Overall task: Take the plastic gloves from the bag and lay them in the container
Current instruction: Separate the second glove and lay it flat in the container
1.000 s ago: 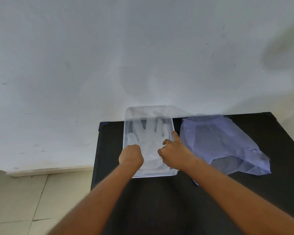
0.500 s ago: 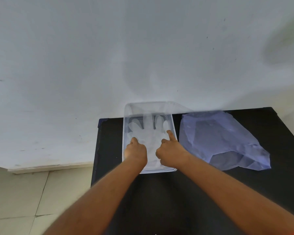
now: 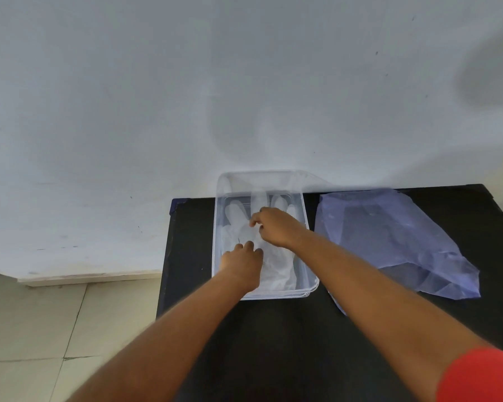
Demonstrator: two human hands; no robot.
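A clear plastic container [image 3: 310, 281] sits on the black table [image 3: 273, 343] against the wall. Thin translucent plastic gloves [image 3: 235, 216] lie flat inside it, fingers pointing to the wall. My left hand [image 3: 241, 264] rests on the gloves near the container's front, fingers curled down onto the plastic. My right hand [image 3: 276, 227] reaches across the middle of the container and pinches the glove film between thumb and fingers. A crumpled bluish plastic bag [image 3: 389, 239] lies flat on the table to the right of the container, apart from both hands.
The table's left edge [image 3: 166, 271] drops to a tiled floor [image 3: 41, 329]. A white wall [image 3: 244, 82] stands right behind the container. The dark tabletop stretches toward me in front of the container and bag.
My right hand has moved further in and to the left, from pointing near the right rim to pinching the glove at the middle. My left hand stays near the front.
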